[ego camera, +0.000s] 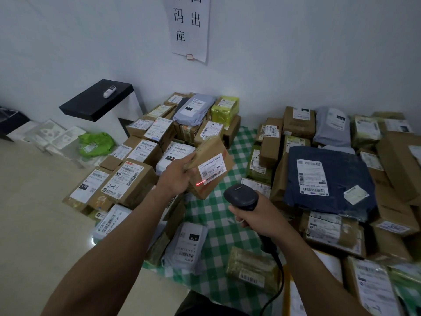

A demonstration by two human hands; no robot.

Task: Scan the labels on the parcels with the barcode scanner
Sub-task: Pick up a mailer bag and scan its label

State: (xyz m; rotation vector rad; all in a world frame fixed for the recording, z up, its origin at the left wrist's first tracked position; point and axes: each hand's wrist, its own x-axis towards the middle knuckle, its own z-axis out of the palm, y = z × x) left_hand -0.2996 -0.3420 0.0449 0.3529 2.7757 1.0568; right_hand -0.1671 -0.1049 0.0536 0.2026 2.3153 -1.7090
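Observation:
My left hand grips a small brown cardboard parcel and holds it up in mid-air, tilted, with its white label facing me. A red laser line falls on the lower left edge of that label, by the barcode. Below and to the right, my right hand grips the handle of a black barcode scanner, whose head points up at the parcel. The scanner's black cable runs down between my arms.
Labelled parcels lie in two heaps on a green-and-white checked cloth: brown boxes at left, boxes and a dark blue bag at right. A black-topped stand with a small white device is against the wall. Bare floor lies left.

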